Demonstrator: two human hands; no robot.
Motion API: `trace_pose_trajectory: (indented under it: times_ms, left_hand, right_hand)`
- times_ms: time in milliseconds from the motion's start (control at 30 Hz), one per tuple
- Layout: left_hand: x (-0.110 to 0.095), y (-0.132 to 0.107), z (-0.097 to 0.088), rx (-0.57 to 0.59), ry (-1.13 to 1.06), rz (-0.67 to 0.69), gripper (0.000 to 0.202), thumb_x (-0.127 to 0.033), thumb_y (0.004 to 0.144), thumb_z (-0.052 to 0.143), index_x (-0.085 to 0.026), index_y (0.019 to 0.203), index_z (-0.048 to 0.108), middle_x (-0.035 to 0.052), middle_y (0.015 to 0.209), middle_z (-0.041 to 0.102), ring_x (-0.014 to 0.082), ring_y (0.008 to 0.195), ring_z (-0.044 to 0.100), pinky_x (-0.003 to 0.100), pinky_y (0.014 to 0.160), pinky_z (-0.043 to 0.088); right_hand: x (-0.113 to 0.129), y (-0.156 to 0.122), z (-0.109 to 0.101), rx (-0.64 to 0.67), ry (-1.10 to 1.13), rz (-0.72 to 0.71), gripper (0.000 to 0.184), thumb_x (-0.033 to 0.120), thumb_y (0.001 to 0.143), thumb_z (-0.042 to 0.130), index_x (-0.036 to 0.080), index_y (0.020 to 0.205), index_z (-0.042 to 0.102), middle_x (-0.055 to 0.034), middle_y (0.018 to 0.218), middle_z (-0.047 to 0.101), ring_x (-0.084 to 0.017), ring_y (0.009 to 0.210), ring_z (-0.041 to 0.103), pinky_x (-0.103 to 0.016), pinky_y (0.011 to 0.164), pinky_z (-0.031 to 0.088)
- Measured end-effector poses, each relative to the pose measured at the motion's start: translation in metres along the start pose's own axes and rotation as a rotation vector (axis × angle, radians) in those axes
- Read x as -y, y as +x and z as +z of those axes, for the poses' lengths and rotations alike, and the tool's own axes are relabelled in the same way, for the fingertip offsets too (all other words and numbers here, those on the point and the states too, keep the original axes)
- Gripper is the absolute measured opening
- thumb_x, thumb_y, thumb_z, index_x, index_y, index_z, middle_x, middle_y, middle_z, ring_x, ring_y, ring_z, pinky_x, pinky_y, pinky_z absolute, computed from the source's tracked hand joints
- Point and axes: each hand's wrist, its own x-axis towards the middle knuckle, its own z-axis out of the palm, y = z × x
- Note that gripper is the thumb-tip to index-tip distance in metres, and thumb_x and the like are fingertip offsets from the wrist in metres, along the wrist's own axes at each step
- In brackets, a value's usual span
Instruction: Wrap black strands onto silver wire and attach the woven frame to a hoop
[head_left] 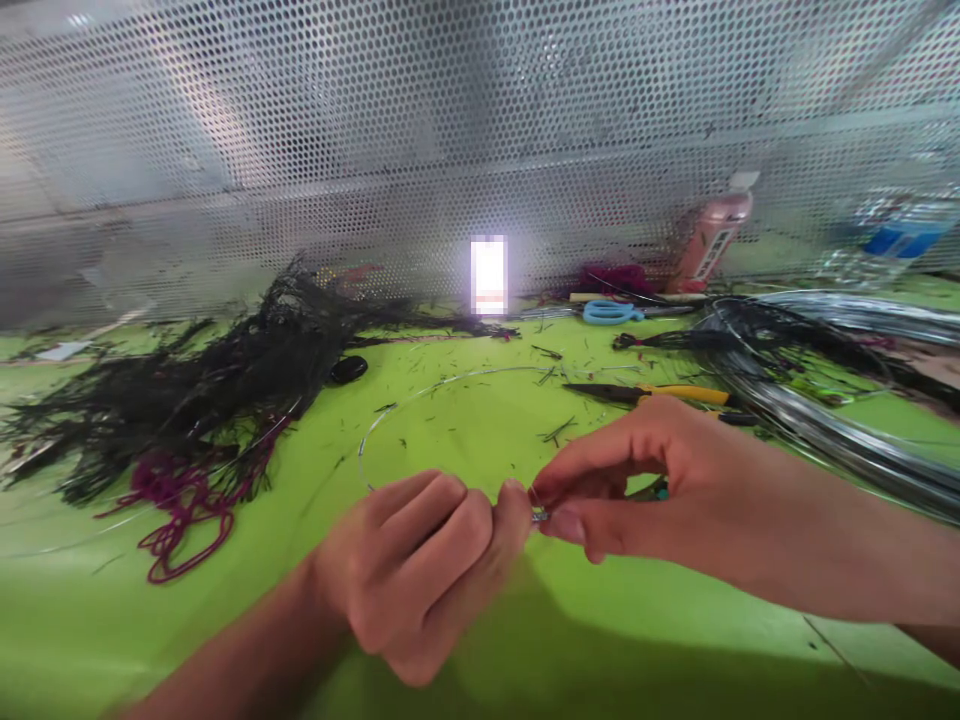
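Note:
My left hand (431,570) is closed in a fist around a thin silvery wire (480,373), which emerges by its knuckles and arcs over the green table (465,430). A small twisted metal bit (538,514) pokes out between the two hands, at the left thumb. Pinching at that spot are the thumb and forefinger of my right hand (667,490). Whether the metal bit and the arcing wire are one piece is hidden by my left fist. Just beyond my right hand lie pliers (682,393) with yellow handles and dark jaws.
Large coils of metal wire (817,430) lie at right. Blue-handled scissors (611,313), a pink bottle (712,240) and a clear bottle (904,235) stand or lie near the perforated metal panel (420,120). Black strands (247,360) and magenta cord (180,530) spread at left.

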Motion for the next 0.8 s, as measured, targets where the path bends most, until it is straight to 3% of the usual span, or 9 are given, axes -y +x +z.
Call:
trace_pose_trajectory:
  times_ms: [100, 267, 400, 567, 700, 800]
  left_hand:
    - [0.001, 0.000, 0.000, 0.009, -0.013, 0.039, 0.016, 0.001, 0.079, 0.076, -0.010, 0.068, 0.075, 0.0076, 0.078, 0.059, 0.0180, 0.067, 0.057, 0.031, 0.042, 0.048]
    - [0.001, 0.003, -0.002, -0.004, -0.029, 0.052, 0.008, -0.004, 0.081, 0.078, -0.009, 0.075, 0.078, 0.0075, 0.078, 0.061, 0.0173, 0.064, 0.057, 0.031, 0.039, 0.046]
    - [-0.002, 0.006, -0.004, 0.033, -0.043, -0.030, 0.017, 0.006, 0.080, 0.072, -0.010, 0.074, 0.075, 0.0049, 0.074, 0.060, 0.0168, 0.062, 0.059, 0.031, 0.041, 0.048]
    - [-0.001, 0.007, -0.005, 0.011, -0.005, -0.017, 0.007, -0.001, 0.088, 0.073, -0.008, 0.084, 0.073, 0.0023, 0.074, 0.059, 0.0144, 0.062, 0.061, 0.029, 0.041, 0.048]
    - [0.003, 0.010, -0.003, 0.002, -0.042, -0.014, 0.010, -0.001, 0.088, 0.073, -0.008, 0.081, 0.073, 0.0018, 0.068, 0.060, 0.0143, 0.058, 0.059, 0.029, 0.039, 0.045]
    - [0.003, 0.012, -0.003, -0.002, -0.071, -0.022, 0.014, 0.001, 0.088, 0.071, -0.010, 0.079, 0.072, 0.0022, 0.064, 0.062, 0.0149, 0.056, 0.059, 0.029, 0.037, 0.047]
  right_hand:
    - [-0.002, 0.003, -0.003, 0.189, 0.217, 0.180, 0.022, 0.036, 0.096, 0.064, 0.023, 0.093, 0.081, -0.0026, 0.082, 0.075, -0.018, 0.074, 0.067, -0.023, 0.059, 0.051]
    - [-0.007, 0.005, -0.003, 0.248, 0.443, 0.219, 0.013, 0.032, 0.092, 0.072, 0.023, 0.093, 0.081, -0.0049, 0.088, 0.078, -0.018, 0.076, 0.071, -0.026, 0.070, 0.057]
    - [-0.010, 0.002, 0.001, 0.145, 0.478, 0.225, 0.008, 0.028, 0.088, 0.076, 0.022, 0.091, 0.081, -0.0034, 0.078, 0.078, -0.015, 0.069, 0.070, -0.023, 0.063, 0.055]
    - [-0.006, -0.003, 0.008, -0.001, 0.327, 0.203, 0.006, 0.033, 0.084, 0.076, 0.030, 0.086, 0.081, 0.0029, 0.075, 0.076, -0.013, 0.064, 0.067, -0.018, 0.051, 0.050]
    - [0.002, -0.006, 0.015, -0.192, 0.102, -0.045, 0.017, 0.022, 0.085, 0.069, 0.035, 0.079, 0.078, 0.0122, 0.067, 0.072, -0.008, 0.058, 0.064, -0.013, 0.046, 0.045]
    - [0.001, -0.011, 0.022, -0.342, -0.066, -0.267, 0.020, 0.013, 0.088, 0.067, 0.031, 0.084, 0.076, 0.0140, 0.065, 0.070, -0.004, 0.052, 0.062, -0.011, 0.049, 0.047]
